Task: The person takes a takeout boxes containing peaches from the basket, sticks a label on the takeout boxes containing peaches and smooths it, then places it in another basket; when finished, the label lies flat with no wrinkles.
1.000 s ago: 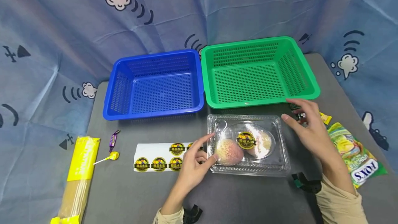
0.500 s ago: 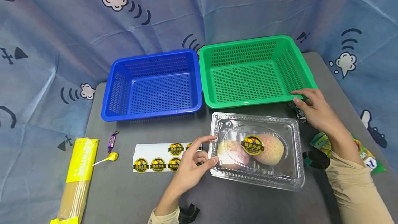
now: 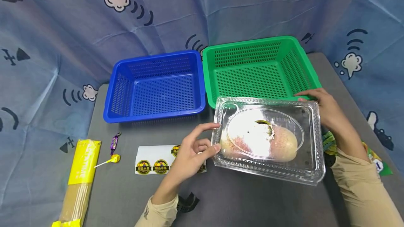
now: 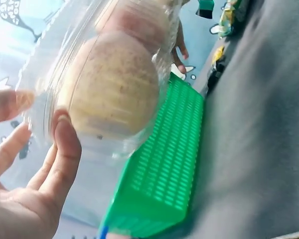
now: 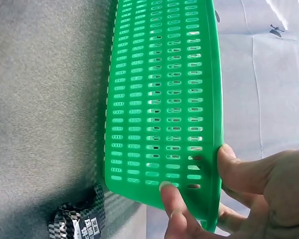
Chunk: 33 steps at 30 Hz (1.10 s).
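Observation:
My left hand (image 3: 194,150) pinches the left edge of a clear plastic clamshell box (image 3: 310,139), lifted off the table. Two peaches (image 4: 112,84) show through its clear wall, one beside the other. A round black-and-gold sticker on the lid is mostly washed out by glare. Beyond the box, my right hand (image 5: 259,189) grips the rim of the green basket (image 5: 154,99) at its near right corner, with one digit against the outer wall. In the head view the box's far edge overlaps the basket's front rim, and its right end partly covers the right hand.
A blue basket (image 3: 157,115) stands left of the green one. A sticker sheet (image 3: 148,153), a lollipop (image 3: 115,158), a purple-wrapped candy (image 3: 114,143) and a yellow noodle pack (image 3: 82,164) lie leftward. A black checkered wrapper (image 5: 79,219) sits by the green basket, a green snack bag (image 3: 378,164) at right.
My left hand has lifted the box from the table and brought it up and rightward, tilting it. My right hand has moved from beside the box to the green basket's rim.

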### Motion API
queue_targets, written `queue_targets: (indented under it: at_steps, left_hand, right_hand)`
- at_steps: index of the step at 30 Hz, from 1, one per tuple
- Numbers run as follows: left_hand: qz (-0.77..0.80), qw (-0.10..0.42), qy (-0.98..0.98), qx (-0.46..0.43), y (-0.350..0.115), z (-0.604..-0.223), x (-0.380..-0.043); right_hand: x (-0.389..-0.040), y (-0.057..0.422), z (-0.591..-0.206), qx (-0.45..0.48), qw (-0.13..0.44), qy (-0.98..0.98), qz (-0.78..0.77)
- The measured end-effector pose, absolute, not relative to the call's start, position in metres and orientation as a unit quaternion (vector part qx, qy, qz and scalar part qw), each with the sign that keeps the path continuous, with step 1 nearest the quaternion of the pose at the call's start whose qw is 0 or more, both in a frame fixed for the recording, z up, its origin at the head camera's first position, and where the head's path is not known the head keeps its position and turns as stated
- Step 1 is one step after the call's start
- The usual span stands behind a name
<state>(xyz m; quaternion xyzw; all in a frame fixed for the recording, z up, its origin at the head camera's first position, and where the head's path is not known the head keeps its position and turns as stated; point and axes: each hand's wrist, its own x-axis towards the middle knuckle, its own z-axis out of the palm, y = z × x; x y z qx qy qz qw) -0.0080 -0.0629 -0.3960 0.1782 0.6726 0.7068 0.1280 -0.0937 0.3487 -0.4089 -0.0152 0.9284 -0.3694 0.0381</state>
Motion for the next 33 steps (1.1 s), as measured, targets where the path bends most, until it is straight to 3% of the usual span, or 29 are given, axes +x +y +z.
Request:
queue_targets:
  at_steps: [7, 18, 25, 33]
  left_hand:
    - [0.711, 0.104, 0.678, 0.159, -0.052, -0.387, -0.028]
    - [0.711, 0.027, 0.691, 0.129, -0.037, -0.378, -0.072]
    - [0.721, -0.003, 0.688, 0.08, -0.028, -0.377, -0.101]
    - [0.718, -0.003, 0.696, 0.037, -0.017, -0.377, -0.14]
  right_hand:
    - [-0.094, 0.351, -0.409, 0.0, 0.027, 0.929, -0.37]
    - [-0.095, 0.35, -0.411, -0.013, 0.007, 0.933, -0.359]
    - [-0.096, 0.347, -0.404, 0.022, 0.056, 0.942, -0.331]
    - [-0.095, 0.344, -0.403, 0.031, 0.067, 0.933, -0.353]
